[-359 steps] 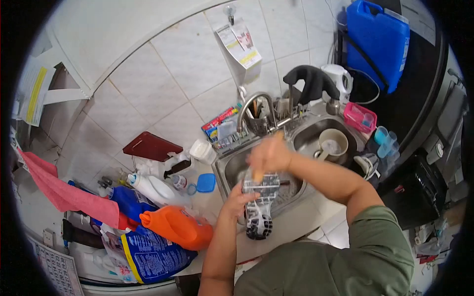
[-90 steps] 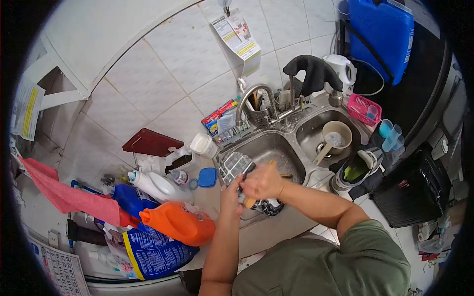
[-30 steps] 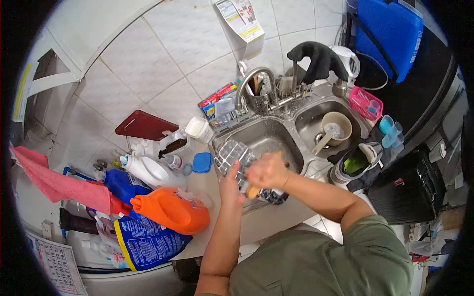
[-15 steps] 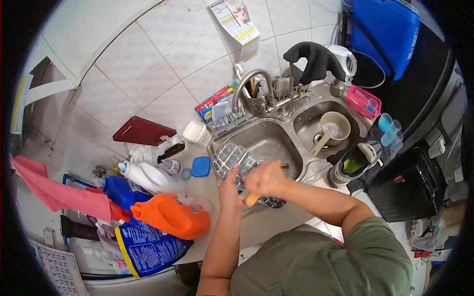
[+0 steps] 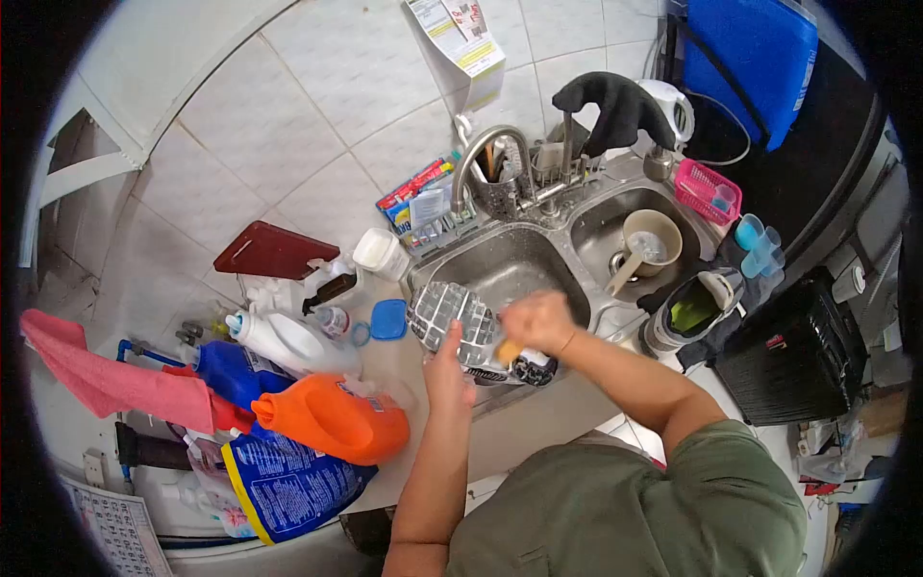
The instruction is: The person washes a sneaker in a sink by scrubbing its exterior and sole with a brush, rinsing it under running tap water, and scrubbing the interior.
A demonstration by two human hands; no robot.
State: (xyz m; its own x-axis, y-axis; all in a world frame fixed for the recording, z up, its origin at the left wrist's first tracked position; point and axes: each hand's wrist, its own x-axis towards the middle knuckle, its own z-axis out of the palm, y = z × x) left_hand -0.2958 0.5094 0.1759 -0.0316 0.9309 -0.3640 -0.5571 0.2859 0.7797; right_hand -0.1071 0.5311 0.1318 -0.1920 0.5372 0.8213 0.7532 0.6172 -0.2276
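Note:
Over the front edge of the left sink basin [image 5: 524, 255], a shoe [image 5: 457, 317] is held tilted, its black-and-grey gridded sole facing up. My left hand [image 5: 446, 373] grips the shoe from the near side, thumb up along the sole. My right hand [image 5: 538, 323] is closed around a brush [image 5: 508, 352], whose tan wooden part shows below the fist against the shoe's right side. The bristles are hidden. A second shoe [image 5: 692, 313] with a yellow-green inside stands on the counter right of the sink.
A beige dipper [image 5: 654, 236] sits in the right basin under the faucet [image 5: 495, 144]. On the left counter are an orange jug [image 5: 336, 418], a white bottle [image 5: 293, 344], a blue detergent pack [image 5: 293, 490] and a blue lid [image 5: 389, 319]. A pink basket [image 5: 707, 192] stands at the right.
My right hand has moved up and right with the brush, away from my left hand. More of the shoe's sole shows now, and the shoe has shifted slightly.

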